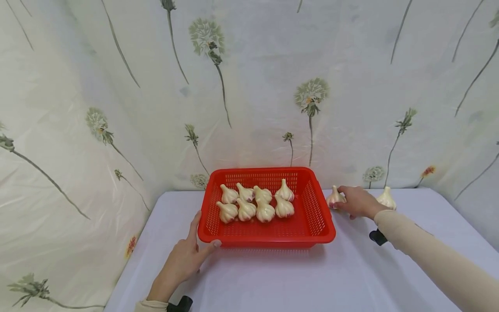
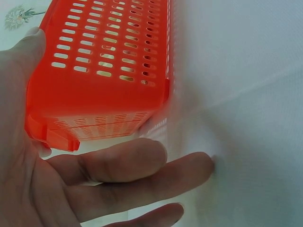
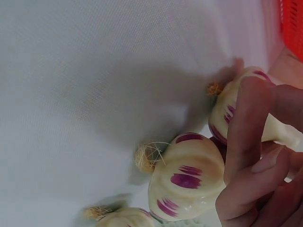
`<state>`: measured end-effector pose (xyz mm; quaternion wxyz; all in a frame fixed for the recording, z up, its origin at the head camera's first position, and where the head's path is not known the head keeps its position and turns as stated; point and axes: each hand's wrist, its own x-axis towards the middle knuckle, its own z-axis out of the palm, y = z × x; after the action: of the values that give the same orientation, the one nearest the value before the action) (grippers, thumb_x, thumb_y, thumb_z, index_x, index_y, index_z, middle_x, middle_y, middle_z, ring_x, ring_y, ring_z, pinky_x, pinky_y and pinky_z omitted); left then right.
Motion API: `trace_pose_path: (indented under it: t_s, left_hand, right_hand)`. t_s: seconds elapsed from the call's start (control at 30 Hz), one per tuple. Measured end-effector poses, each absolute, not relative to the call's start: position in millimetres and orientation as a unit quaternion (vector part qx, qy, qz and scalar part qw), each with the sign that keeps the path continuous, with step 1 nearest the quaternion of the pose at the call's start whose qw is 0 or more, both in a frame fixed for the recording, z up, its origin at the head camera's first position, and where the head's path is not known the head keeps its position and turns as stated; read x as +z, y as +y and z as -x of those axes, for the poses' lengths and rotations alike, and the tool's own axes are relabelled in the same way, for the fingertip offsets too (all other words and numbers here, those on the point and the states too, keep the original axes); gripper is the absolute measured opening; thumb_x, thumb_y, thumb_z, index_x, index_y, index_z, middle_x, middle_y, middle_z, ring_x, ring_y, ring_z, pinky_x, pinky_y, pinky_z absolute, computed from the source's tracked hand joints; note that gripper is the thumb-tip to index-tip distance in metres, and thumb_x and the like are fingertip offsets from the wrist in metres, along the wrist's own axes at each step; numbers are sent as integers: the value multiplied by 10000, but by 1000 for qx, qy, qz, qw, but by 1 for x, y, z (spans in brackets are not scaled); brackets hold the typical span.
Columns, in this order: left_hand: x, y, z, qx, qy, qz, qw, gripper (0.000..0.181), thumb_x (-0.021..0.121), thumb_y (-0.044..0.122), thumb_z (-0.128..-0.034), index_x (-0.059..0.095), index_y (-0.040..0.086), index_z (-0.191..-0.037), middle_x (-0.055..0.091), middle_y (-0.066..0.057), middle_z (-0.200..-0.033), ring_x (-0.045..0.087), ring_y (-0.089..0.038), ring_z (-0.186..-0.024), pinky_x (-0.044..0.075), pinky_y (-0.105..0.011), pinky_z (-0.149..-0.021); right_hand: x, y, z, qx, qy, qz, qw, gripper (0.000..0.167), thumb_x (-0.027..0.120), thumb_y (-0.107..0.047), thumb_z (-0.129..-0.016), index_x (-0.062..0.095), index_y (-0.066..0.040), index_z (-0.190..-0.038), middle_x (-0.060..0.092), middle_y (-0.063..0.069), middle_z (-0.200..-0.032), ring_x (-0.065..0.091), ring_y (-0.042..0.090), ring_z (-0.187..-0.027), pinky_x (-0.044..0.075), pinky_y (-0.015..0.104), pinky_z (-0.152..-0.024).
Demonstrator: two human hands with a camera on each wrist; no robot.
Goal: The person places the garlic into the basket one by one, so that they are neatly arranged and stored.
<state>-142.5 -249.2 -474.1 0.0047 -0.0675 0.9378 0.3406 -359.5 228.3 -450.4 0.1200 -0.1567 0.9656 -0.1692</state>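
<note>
A red plastic basket (image 1: 265,241) holds several garlic bulbs (image 1: 246,210), set in two rows. My left hand (image 1: 187,258) touches its near left corner, thumb on the front rim and index finger along the left side. The left wrist view shows the other fingers (image 2: 137,182) stretched out below the basket. Right of the basket, my right hand (image 1: 358,201) pinches a garlic bulb (image 1: 334,198) between thumb and forefinger. In the right wrist view, a second garlic bulb (image 3: 184,182) with purple streaks lies beside the curled fingers; the hand hides it in the head view.
Another garlic bulb (image 1: 387,199) stands farther right, behind the right wrist. A white cloth covers the table (image 1: 265,281). Directly behind the table hangs a curtain (image 1: 257,104) with a dandelion print.
</note>
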Motion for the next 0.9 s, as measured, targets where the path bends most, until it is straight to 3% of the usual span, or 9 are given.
trace_pose_path:
  t_s: [0.6, 0.9]
  left_hand:
    - [-474, -248, 141, 352, 933, 74, 14, 1068, 653, 739, -912, 84, 316, -1712, 573, -34, -608, 540, -179, -515, 394, -289, -491]
    - [-474, -249, 142, 354, 932, 75, 13, 1075, 647, 756, -903, 81, 329, -1710, 577, -33, -612, 545, -179, -518, 402, -289, -493]
  right_hand:
    - [-453, 231, 359, -179, 961, 177, 117, 721, 727, -329, -1007, 439, 120, -1492, 721, 219, -1020, 671, 147, -594, 590, 340, -623]
    - [-434, 236, 362, -204, 950, 217, 98, 665, 704, -294, -1021, 458, 147, -1454, 701, 348, -1126, 702, 160, -580, 597, 371, -651]
